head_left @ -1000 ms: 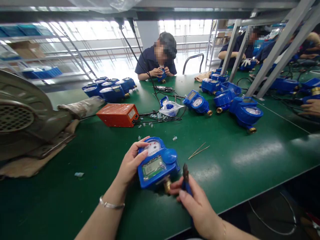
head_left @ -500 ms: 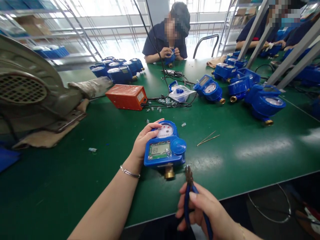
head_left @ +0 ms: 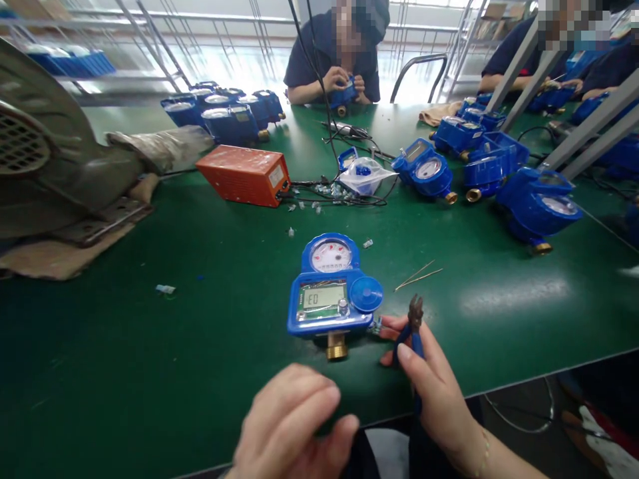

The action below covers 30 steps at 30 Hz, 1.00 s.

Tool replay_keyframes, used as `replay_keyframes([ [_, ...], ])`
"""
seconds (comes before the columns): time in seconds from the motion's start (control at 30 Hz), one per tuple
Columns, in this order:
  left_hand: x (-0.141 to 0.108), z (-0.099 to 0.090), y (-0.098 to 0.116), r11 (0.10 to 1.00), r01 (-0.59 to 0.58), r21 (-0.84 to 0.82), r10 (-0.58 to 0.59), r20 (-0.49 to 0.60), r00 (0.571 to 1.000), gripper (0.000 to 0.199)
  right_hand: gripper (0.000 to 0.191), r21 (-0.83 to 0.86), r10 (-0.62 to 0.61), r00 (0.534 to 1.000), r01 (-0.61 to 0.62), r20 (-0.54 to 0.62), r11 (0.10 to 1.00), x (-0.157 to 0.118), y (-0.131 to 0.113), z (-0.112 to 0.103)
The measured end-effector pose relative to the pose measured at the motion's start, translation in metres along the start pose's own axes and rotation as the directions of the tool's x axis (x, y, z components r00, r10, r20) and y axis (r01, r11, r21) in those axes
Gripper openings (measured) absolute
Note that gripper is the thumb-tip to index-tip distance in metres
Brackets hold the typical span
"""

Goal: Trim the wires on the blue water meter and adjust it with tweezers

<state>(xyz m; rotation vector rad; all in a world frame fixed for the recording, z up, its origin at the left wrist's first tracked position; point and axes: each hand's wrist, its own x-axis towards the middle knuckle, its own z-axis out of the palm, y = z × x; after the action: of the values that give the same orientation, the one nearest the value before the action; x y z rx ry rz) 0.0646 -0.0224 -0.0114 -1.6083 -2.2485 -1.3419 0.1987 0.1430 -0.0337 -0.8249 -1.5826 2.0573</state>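
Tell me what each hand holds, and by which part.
The right hand holds blue-handled pliers by the handles, its fingers beside the water meter. The left hand holds nothing.

Glossy blue plastic meter (head_left: 333,293) with a brass fitting at 6 o'clock, lying on a smooth green mat (head_left: 150,346); metal-jawed pliers (head_left: 414,326) showing blue grips.

Bright window backlight blows out the far side, glare streaks the green table (head_left: 499,303), and edges bow.

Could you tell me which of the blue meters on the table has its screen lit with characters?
The blue meter lying alone nearest the right hand; its screen reads "E0".
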Motion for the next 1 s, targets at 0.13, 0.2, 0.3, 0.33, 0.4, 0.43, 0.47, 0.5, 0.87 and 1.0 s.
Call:
replay_keyframes([
  [0.13,-0.009,0.033,0.013,0.997,0.000,0.080,-0.001,0.008,1.000,0.035,0.026,-0.085,-0.080,0.997,0.081,0.015,0.993,-0.012,0.005,0.000],
  [0.2,-0.001,0.044,0.011,0.993,0.046,0.112,-0.043,-0.025,0.999,0.035,0.026,-0.087,-0.100,0.994,0.104,0.049,0.991,-0.018,0.008,-0.002],
  [0.3,0.012,0.049,0.009,0.985,0.035,0.168,-0.042,0.038,0.998,0.032,0.031,-0.094,-0.142,0.984,0.153,0.108,0.984,-0.022,0.010,-0.003],
  [0.33,0.015,0.048,0.009,0.980,0.014,0.197,-0.032,0.092,0.995,0.030,0.032,-0.084,-0.162,0.979,0.173,0.124,0.981,-0.022,0.010,-0.003],
  [0.4,0.019,0.047,0.010,0.960,-0.071,0.270,0.007,0.232,0.973,0.022,0.032,-0.047,-0.192,0.969,0.201,0.155,0.978,-0.021,0.010,-0.003],
  [0.43,0.021,0.047,0.011,0.946,-0.115,0.304,0.022,0.294,0.956,0.020,0.032,-0.031,-0.201,0.965,0.209,0.169,0.978,-0.020,0.010,-0.003],
  [0.47,0.022,0.047,0.011,0.933,-0.148,0.328,0.030,0.340,0.940,0.021,0.032,-0.024,-0.205,0.962,0.213,0.182,0.977,-0.019,0.009,-0.003],
  [0.5,0.022,0.047,0.011,0.925,-0.161,0.345,0.025,0.366,0.930,0.024,0.032,-0.025,-0.204,0.960,0.213,0.193,0.977,-0.019,0.009,-0.004],
  [0.87,0.015,0.058,0.010,0.964,-0.017,0.264,0.003,0.055,0.998,0.019,0.030,0.155,-0.130,0.954,0.091,0.270,0.984,-0.007,0.002,-0.019],
  [1.0,0.019,0.054,0.015,0.945,0.326,0.027,-0.327,0.063,0.943,0.012,0.029,0.160,-0.117,0.943,0.070,0.312,0.985,-0.005,-0.002,-0.015],
])
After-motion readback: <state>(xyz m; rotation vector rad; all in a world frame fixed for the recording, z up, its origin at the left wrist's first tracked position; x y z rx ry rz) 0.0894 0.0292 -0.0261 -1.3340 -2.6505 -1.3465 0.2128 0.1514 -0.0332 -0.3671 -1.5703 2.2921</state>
